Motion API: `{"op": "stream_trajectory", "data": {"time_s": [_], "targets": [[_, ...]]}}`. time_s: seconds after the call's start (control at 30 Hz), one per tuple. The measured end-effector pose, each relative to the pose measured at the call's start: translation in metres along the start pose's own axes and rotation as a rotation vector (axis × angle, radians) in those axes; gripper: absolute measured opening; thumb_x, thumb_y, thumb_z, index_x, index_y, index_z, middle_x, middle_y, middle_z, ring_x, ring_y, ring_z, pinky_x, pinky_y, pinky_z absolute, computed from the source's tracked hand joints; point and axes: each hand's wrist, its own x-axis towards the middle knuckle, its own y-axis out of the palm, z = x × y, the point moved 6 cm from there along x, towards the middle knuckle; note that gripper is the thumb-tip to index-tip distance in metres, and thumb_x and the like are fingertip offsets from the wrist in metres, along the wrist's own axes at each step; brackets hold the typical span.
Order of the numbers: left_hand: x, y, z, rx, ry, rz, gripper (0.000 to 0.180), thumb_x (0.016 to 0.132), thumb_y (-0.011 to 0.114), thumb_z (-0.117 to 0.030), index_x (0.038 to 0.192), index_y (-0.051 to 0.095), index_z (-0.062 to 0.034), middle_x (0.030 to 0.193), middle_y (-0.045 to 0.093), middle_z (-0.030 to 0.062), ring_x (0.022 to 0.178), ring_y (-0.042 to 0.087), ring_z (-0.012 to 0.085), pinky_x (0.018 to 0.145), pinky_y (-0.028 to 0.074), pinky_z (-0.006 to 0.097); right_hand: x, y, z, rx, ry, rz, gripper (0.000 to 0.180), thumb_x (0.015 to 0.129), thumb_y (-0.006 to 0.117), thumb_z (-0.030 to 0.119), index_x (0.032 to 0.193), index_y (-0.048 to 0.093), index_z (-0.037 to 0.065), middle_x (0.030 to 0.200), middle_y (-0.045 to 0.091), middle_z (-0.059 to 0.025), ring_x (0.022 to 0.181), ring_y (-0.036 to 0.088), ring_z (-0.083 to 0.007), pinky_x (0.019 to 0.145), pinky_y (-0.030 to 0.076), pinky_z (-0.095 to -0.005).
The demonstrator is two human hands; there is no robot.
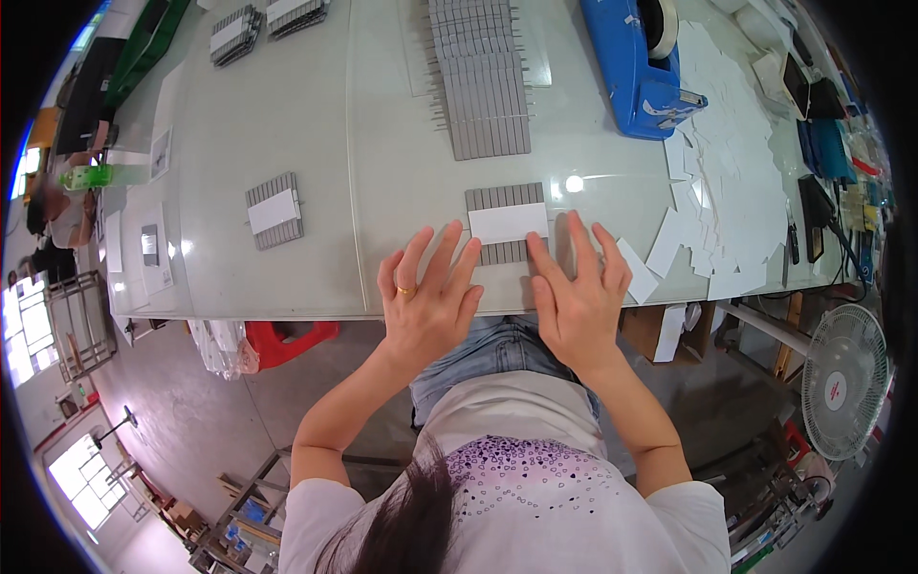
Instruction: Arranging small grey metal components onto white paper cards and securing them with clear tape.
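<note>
In front of me on the table lies a flat row of slim grey bars (494, 195), side by side. A white paper strip (505, 224) crosses its middle. My left hand (428, 295) is at the row's near left, fingers spread, with the index fingertip by the strip's lower left corner. At the lower right, my right hand (581, 298) has its fingers stretched out, the index fingertip at the strip's edge. Neither hand grips anything. Farther back is a long overlapping stack of similar grey bars (490, 124). A separate paper-banded bundle (274, 212) lies to the left.
A blue tape dispenser (636, 86) stands at the back right. Beside it spreads a pile of white paper strips (732, 182). More banded bundles (235, 36) lie at the far left. The table's front edge (335, 317) runs beneath my wrists; a fan (846, 383) stands at right.
</note>
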Motion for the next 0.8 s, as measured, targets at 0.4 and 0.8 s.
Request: {"op": "stream_trajectory", "data": {"time_s": [0.4,0.8], "targets": [[0.035,0.002,-0.021,-0.249,-0.089,-0.005,0.066,0.082,0.069,-0.041,0.133,0.053,-0.0015,0.142,0.046,0.016,0.136,0.036,0.0346,0.108,0.029,0.052,-0.002,-0.012,-0.019,0.168,-0.042,-0.175,0.036,0.088,0.057,0.018,0.122,0.068,0.01,0.138,0.052,-0.0146,0.122,0.045,-0.0367,0.101,0.034,-0.0465],[-0.046,-0.016,-0.011,0.0,0.352,-0.147,0.036,0.085,0.068,-0.032,0.116,0.067,-0.0125,0.126,0.063,0.0024,0.122,0.057,0.0192,0.102,0.041,0.043,-0.014,-0.027,-0.048,0.124,-0.024,-0.224,0.037,0.097,0.042,0.012,0.124,0.066,0.002,0.132,0.055,-0.0161,0.12,0.045,-0.0346,0.103,0.035,-0.0439]]}}
